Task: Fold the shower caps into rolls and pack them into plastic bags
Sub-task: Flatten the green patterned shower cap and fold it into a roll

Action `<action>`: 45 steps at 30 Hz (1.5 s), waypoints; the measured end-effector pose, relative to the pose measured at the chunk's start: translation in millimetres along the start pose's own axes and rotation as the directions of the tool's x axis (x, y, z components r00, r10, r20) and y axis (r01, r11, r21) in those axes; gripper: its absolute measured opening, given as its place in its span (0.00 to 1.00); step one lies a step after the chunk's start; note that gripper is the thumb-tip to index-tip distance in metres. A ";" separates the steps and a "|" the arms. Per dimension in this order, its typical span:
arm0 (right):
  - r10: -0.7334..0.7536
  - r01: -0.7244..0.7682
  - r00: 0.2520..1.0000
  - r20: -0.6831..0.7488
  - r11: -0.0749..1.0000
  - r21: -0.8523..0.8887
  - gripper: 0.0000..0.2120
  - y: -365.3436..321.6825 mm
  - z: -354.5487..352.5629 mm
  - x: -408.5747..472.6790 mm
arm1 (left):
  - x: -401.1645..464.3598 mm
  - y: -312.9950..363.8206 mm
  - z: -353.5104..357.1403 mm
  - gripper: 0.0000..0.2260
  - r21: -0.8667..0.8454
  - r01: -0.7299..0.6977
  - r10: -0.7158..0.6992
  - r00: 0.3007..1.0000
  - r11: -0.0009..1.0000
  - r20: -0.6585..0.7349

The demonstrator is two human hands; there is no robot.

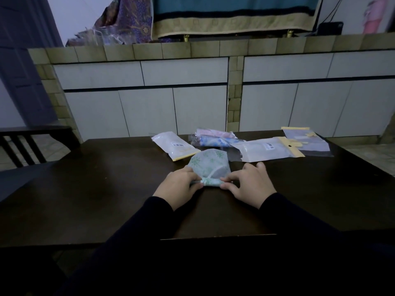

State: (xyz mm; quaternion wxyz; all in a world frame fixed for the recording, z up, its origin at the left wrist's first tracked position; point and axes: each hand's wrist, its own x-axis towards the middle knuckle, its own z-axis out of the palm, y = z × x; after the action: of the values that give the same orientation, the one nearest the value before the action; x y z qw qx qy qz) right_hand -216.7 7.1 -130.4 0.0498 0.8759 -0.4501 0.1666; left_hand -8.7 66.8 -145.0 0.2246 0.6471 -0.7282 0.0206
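A pale shower cap with a green flower print point(208, 164) lies flat on the dark table point(106, 189), its near edge curled into a small roll. My left hand point(178, 185) pinches the roll's left end and my right hand point(249, 182) pinches its right end. Behind the cap lie a white plastic bag with a yellow strip point(174, 146), another white bag with a yellow header point(269, 149), and a clear bag point(307, 142). A packed pink and blue roll in clear plastic point(213, 138) rests between them.
A dark chair back point(23, 144) stands at the table's left side. A tiled counter with white cabinet fronts point(186, 71) runs behind the table. Cloth and a towel hang above it.
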 end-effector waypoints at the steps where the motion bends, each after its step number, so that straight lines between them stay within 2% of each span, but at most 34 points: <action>1: -0.008 0.008 1.000 0.006 1.000 -0.002 0.17 0.9 -1.0 0.1 | -0.2 1.0 0.0 0.11 0.018 -0.008 0.008 1.000 1.000 -0.001; 8: -0.079 0.079 0.996 -0.047 0.997 -0.001 0.16 2.7 4.0 1.9 | -0.5 1.0 3.3 0.12 0.077 -0.018 0.022 0.998 0.997 -0.056; 12: -0.020 0.022 0.999 -0.032 0.998 0.065 0.15 1.0 7.6 7.3 | 5.2 1.8 -1.0 0.11 0.027 -0.006 0.007 0.999 1.000 -0.054; 16: 0.060 -0.059 0.998 0.003 0.977 0.205 0.12 -1.2 12.3 9.7 | 7.9 3.5 -4.0 0.08 -0.035 0.043 -0.044 0.998 0.998 -0.045; 20: 0.132 -0.131 0.991 0.010 0.967 0.219 0.13 -4.2 17.5 13.6 | 14.1 6.0 -4.7 0.07 0.032 0.057 -0.057 0.998 0.998 -0.017; 24: 0.142 -0.133 0.988 -0.058 0.982 0.134 0.14 -5.3 18.4 14.4 | 24.2 8.4 -3.6 0.09 0.123 0.063 -0.065 0.998 0.990 0.010; 27: 0.077 -0.058 0.983 -0.169 0.992 0.116 0.12 -2.3 15.0 12.1 | 30.3 6.2 -2.6 0.10 0.185 0.048 -0.051 0.999 0.981 0.014; 30: -0.043 0.051 0.983 -0.178 0.998 0.039 0.14 -5.3 11.8 10.4 | 31.8 -1.0 1.5 0.09 0.187 -0.006 0.025 0.995 0.982 -0.098; 31: -0.044 0.050 0.988 -0.149 0.998 0.036 0.15 -6.0 10.9 10.8 | 30.9 -2.7 3.5 0.06 0.177 -0.044 0.075 0.982 0.983 -0.171; 33: -0.021 0.025 0.995 -0.099 0.999 0.044 0.17 -5.3 9.8 11.9 | 29.5 -5.0 5.8 0.02 0.155 -0.135 0.169 0.958 0.979 -0.232; 35: -0.010 0.012 0.999 -0.053 0.999 0.034 0.18 -3.2 10.1 13.2 | 26.7 -7.1 7.2 0.05 0.089 -0.197 0.211 0.960 0.976 -0.185; 38: 0.023 -0.024 1.000 0.014 0.998 0.061 0.19 1.4 10.2 16.4 | 18.0 -13.7 3.7 0.09 -0.056 -0.148 0.139 0.981 0.987 -0.139; 42: 0.031 -0.033 0.998 0.054 0.999 0.027 0.19 3.6 9.6 19.4 | 15.6 -17.8 -3.7 0.14 -0.118 -0.065 0.062 0.998 0.991 -0.029; 45: 0.031 -0.032 0.999 0.043 0.999 0.018 0.18 1.9 10.0 18.6 | 17.4 -14.9 -6.0 0.13 -0.130 -0.030 0.029 1.000 0.991 -0.012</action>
State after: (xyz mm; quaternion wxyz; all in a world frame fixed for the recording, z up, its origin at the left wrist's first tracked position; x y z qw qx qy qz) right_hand -205.7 -10.8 -133.6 0.0290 0.8724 -0.4633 0.1527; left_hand 6.2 50.0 -137.3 0.2695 0.6203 -0.7363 -0.0204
